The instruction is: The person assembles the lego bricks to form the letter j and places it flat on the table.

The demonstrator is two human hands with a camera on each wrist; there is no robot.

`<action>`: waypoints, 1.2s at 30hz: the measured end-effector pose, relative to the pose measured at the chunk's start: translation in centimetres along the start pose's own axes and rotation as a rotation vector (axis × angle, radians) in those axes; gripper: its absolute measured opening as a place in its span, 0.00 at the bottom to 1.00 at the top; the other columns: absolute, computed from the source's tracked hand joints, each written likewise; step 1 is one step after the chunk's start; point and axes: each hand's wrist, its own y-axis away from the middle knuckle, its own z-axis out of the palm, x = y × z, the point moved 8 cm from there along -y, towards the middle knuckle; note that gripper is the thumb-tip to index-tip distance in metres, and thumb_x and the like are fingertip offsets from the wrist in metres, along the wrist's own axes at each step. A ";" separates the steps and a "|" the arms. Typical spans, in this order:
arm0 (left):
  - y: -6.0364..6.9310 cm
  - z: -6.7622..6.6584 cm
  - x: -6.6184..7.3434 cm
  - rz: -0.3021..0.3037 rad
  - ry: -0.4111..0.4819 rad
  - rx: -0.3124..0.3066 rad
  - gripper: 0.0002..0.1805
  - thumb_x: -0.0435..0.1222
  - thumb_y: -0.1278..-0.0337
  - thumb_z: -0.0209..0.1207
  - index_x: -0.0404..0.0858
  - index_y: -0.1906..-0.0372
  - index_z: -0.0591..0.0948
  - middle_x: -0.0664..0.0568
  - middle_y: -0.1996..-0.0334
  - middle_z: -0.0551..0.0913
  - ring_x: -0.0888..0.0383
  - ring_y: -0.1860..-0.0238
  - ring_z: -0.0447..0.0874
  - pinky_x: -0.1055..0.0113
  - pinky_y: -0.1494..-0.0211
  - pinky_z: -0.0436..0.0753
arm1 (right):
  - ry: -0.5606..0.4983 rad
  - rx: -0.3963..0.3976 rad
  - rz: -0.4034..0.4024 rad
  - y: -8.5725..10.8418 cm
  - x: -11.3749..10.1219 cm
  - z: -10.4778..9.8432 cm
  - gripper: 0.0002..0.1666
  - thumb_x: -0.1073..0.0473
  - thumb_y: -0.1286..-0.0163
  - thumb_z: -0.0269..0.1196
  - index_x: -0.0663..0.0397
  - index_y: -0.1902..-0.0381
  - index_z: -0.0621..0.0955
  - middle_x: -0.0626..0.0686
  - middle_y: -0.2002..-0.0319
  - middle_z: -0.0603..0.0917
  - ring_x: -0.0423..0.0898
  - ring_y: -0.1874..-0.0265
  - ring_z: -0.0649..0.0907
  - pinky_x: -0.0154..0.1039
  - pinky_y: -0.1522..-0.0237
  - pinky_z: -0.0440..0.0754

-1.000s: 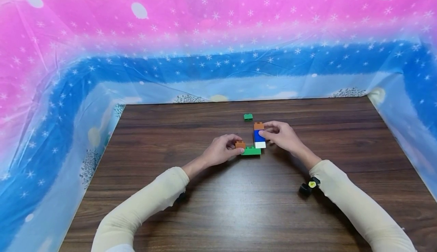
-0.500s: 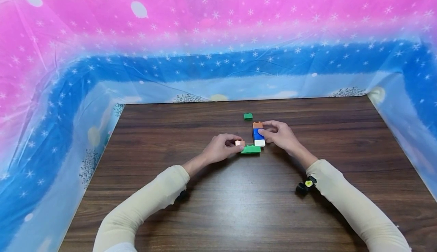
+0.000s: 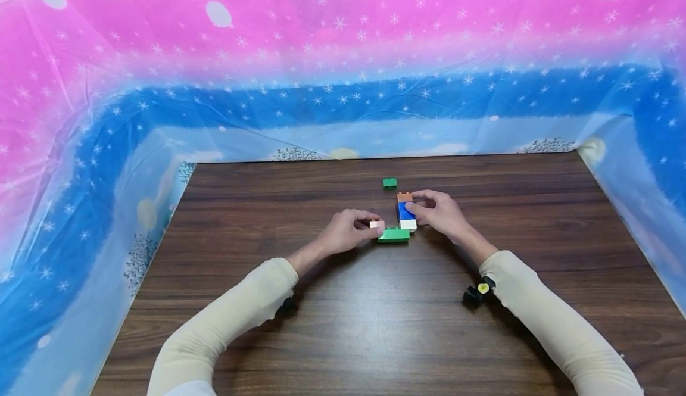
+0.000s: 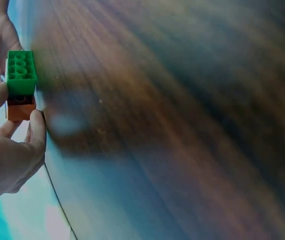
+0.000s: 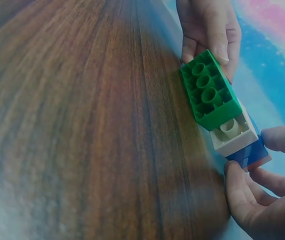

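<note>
My left hand [image 3: 345, 233] pinches an orange brick [image 4: 20, 112] joined to one end of a long green brick [image 3: 393, 236]. Its thumb lies near the seam of the two. The green brick's hollow underside shows in both wrist views. My right hand [image 3: 442, 213] grips a stack between thumb and fingers: an orange brick [image 3: 404, 197], a blue section [image 3: 403, 211] with a seam, and a white brick [image 5: 234, 137] at the bottom. This white brick meets the free end of the green brick; whether the studs are pressed in, I cannot tell.
Behind the hands, a small green brick [image 3: 389, 183] lies alone on the dark wooden table [image 3: 268, 199]. A pink and blue patterned cloth [image 3: 343, 104] rises along the table's far and side edges. A black device [image 3: 474, 295] sits at the right wrist.
Both hands have risen very slightly with their bricks, and the right forearm has shifted a little left. The grips look the same throughout.
</note>
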 end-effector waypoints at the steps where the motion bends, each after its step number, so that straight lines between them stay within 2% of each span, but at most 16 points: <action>1: 0.0 0.0 0.0 -0.002 -0.005 -0.004 0.21 0.46 0.31 0.64 0.43 0.39 0.84 0.49 0.46 0.86 0.55 0.51 0.87 0.62 0.50 0.84 | -0.001 -0.001 0.004 0.0 0.0 0.0 0.35 0.43 0.27 0.65 0.54 0.30 0.74 0.62 0.43 0.82 0.51 0.58 0.88 0.44 0.55 0.86; 10: -0.1 0.0 0.1 -0.013 -0.019 -0.010 0.21 0.45 0.31 0.64 0.43 0.38 0.84 0.49 0.48 0.86 0.57 0.52 0.87 0.63 0.52 0.84 | 0.011 -0.018 0.029 0.2 0.1 0.0 0.36 0.42 0.27 0.65 0.55 0.30 0.74 0.62 0.42 0.81 0.50 0.58 0.89 0.46 0.53 0.85; 16: -0.1 0.0 0.1 0.002 -0.019 -0.001 0.21 0.45 0.31 0.64 0.43 0.38 0.84 0.49 0.45 0.86 0.56 0.52 0.87 0.62 0.50 0.84 | 0.034 -0.019 0.039 0.3 0.0 0.0 0.35 0.43 0.26 0.64 0.56 0.29 0.74 0.63 0.41 0.81 0.51 0.57 0.89 0.48 0.51 0.85; 25: 0.0 -0.1 0.0 -0.017 -0.012 -0.002 0.22 0.47 0.30 0.63 0.44 0.37 0.83 0.50 0.44 0.85 0.58 0.52 0.86 0.62 0.51 0.84 | 0.058 -0.026 0.050 0.2 0.1 0.1 0.34 0.45 0.25 0.63 0.57 0.29 0.73 0.63 0.40 0.80 0.52 0.56 0.89 0.49 0.49 0.84; 36: 0.1 -0.2 0.0 -0.004 -0.002 0.003 0.22 0.47 0.30 0.63 0.44 0.37 0.83 0.49 0.48 0.86 0.58 0.53 0.86 0.62 0.51 0.84 | 0.032 -0.046 0.023 0.1 0.1 0.2 0.33 0.46 0.24 0.62 0.59 0.30 0.74 0.63 0.45 0.82 0.53 0.56 0.88 0.45 0.54 0.86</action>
